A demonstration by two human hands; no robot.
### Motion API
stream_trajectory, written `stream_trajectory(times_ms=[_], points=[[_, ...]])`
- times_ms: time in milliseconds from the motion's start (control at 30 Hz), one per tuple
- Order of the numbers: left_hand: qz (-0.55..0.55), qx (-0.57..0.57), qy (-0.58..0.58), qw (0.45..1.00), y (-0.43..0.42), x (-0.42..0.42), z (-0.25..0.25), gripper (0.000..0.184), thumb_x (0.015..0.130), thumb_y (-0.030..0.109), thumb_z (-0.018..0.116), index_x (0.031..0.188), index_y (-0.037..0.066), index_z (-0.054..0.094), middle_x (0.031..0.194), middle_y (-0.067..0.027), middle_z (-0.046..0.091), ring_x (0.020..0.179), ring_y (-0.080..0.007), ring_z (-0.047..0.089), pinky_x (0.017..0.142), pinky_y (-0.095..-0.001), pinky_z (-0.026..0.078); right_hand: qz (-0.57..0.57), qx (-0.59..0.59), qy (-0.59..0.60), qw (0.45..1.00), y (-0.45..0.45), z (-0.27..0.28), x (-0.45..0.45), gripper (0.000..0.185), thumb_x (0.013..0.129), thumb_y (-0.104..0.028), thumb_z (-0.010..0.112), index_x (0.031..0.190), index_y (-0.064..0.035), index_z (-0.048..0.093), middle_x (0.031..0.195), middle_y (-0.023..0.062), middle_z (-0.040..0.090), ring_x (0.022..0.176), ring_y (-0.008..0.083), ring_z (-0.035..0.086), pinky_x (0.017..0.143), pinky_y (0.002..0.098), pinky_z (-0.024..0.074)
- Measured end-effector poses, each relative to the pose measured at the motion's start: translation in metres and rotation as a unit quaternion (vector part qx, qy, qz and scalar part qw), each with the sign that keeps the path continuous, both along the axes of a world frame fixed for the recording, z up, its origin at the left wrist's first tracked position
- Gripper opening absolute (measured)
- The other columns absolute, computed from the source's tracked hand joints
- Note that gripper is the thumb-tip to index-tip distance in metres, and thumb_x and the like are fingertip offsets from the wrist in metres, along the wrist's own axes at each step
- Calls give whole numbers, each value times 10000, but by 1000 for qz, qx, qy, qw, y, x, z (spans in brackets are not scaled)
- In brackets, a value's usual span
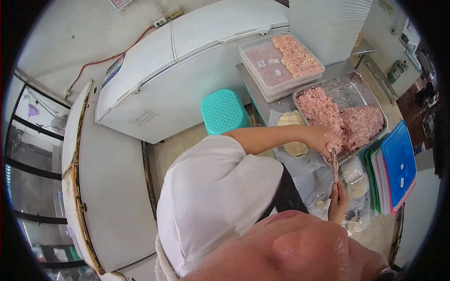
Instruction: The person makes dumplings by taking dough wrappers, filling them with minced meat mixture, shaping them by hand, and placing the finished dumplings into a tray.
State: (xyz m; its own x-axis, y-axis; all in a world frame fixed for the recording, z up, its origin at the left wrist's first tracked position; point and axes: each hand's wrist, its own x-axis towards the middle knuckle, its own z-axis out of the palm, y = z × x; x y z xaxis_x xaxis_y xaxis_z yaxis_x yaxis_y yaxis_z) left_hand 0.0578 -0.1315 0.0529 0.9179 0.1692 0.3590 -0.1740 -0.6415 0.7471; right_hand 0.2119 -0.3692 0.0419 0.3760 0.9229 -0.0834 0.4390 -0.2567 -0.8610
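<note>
I've got the white chest freezer (187, 77) right here, pale wall (70, 37) behind it, reddish cord (121, 52) running off past its end, turquoise stool (224, 110) just in front, beige floor (180, 145) at its foot.

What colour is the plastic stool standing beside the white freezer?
The stool is turquoise, best seen in the head view.

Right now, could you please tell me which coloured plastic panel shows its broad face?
The blue panel; the green ones and pink ones show mainly edges.
</note>
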Motion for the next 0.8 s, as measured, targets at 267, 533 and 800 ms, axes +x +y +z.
stream_trajectory(times_ms=[267,533,800], points=[[-25,-8,61,998,-8,-1,19,412,659,365,807,884,70,628,774,-77,630,724,-226,615,624,-354,461,-14,-14,-12,1000,-9,9,-2,357,947,-186,555,1222,41,568,1059,165,664,955,177,599,839,293,459],[-41,-5,83,996,-4,0,6,397,698,377,780,889,76,606,777,-70,603,704,-220,588,602,-354,437,-25,-3,-1,1000,-7,-12,-7,354,952,-200,549,1221,29,570,975,139,664,841,156,578,767,289,469],[-50,-30,64,996,12,-16,-4,356,713,349,767,936,108,630,840,-59,637,778,-209,609,651,-349,453,-1,-4,-10,1000,16,-10,-17,344,951,-196,547,1231,2,577,784,49,576,655,94,463,600,253,418]])
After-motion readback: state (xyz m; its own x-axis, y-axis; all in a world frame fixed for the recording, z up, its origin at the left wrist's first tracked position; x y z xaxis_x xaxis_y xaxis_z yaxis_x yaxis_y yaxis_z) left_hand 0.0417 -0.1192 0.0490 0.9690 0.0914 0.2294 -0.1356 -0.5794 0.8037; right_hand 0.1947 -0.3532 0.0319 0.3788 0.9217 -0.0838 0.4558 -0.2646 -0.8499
